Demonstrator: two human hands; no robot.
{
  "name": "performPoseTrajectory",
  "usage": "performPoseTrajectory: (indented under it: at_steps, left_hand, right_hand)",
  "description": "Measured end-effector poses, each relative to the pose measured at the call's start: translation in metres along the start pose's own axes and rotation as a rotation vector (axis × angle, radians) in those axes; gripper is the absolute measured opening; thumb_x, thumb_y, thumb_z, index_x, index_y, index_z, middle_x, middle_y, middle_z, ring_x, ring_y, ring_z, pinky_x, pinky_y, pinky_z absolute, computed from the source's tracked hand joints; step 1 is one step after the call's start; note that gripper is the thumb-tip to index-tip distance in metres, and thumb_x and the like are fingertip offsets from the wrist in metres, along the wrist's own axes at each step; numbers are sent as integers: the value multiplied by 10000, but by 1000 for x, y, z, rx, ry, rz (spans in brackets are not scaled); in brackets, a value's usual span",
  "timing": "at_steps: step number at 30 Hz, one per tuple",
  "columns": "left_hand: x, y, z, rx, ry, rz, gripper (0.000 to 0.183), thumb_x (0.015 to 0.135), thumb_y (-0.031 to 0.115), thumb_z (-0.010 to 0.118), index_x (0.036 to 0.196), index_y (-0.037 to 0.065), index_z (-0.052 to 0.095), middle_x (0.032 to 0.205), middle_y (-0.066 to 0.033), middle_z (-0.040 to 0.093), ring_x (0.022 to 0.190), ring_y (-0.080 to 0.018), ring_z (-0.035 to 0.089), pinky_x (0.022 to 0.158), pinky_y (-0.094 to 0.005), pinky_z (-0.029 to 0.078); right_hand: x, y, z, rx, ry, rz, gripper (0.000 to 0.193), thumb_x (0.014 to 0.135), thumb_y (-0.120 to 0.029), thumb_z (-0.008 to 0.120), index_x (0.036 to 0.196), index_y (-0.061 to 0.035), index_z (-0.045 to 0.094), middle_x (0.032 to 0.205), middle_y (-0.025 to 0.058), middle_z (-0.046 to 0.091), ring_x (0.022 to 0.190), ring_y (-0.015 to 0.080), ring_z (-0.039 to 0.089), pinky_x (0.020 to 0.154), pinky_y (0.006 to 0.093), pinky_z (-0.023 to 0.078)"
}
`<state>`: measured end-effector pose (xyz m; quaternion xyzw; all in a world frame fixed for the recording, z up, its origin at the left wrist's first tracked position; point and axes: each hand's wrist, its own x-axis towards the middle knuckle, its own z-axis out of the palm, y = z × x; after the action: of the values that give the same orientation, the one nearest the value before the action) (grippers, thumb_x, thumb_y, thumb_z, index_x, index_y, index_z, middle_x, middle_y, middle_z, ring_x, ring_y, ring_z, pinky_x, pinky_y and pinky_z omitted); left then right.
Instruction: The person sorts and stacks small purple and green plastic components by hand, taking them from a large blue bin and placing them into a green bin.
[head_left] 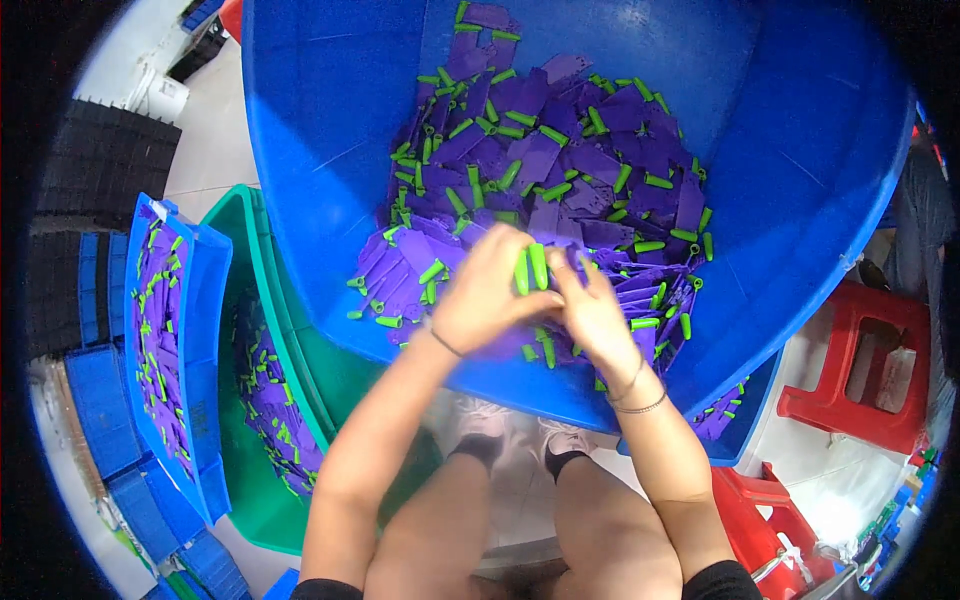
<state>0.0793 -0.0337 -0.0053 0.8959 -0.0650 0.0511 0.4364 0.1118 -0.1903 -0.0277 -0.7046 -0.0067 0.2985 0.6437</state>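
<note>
1. Gripping two slim, tapered tubes of bright green plastic point(539, 267), the person's left hand point(485, 285) is curled closed, its thumb reaching across by their near ends; motion blur softens its outline.
2. The right hand point(595, 315) has its fingers bent in toward the same spot, a scrap of purple at its fingertips. From where I stand, I cannot tell whether it grips that or merely touches it.
3. Those tubes sit between the two hands, just right of the left fingers and left of the right thumb. They lie side by side, long axes running roughly away from the person's body, across the line joining the hands. The left hand looks the nearer.
4. Beneath spreads a loose heap of flat purple plastic panels point(540, 155), mixed with more green tubes at every angle, inside a large, smooth blue plastic tub point(800, 200). Both hands are over its near side.
5. To the person's left stand a deep green plastic tub point(262, 525) and a narrow blue plastic bin point(207, 370), both holding similar pieces; to the right, a red plastic stool point(850, 415).
</note>
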Motion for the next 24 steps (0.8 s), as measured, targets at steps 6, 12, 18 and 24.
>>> performPoseTrajectory:
  at_steps: [6, 12, 18, 24]
  left_hand:
    - [-5, -47, 3, 437, -290, 292, 443, 650, 55, 620, 1080, 62, 514, 1075, -103, 541, 1035, -295, 508, 866, -384, 439]
    - [7, -36, 0, 398, -203, 182, 444, 654, 57, 623, 1089, 62, 533, 1015, -116, 551, 940, -308, 532, 819, -389, 452]
    - [-5, -1, 18, -367, 347, -291, 385, 787, 164, 671, 1111, 54, 496, 971, -155, 577, 892, -290, 595, 781, -365, 469]
    - [-15, 2, 11, -320, 184, -264, 446, 774, 208, 706, 1123, 41, 484, 970, -179, 580, 885, -291, 602, 776, -364, 473]
  right_hand:
    - [7, -27, -32, 420, 79, 81, 501, 927, -469, 472, 1044, 9, 564, 602, -54, 355, 517, 49, 320, 466, 205, 259]
    - [3, -22, -18, 398, 33, -2, 296, 923, -337, 541, 914, -41, 554, 640, -30, 438, 549, 65, 394, 503, 207, 329]
    - [-1, -11, 10, 54, -79, -15, 218, 906, -178, 552, 1083, -60, 602, 723, -36, 572, 578, 33, 446, 489, 207, 356]
    - [-14, -23, 6, -151, -241, -235, 200, 830, -229, 601, 880, -36, 608, 653, -3, 564, 556, 78, 472, 504, 247, 383]
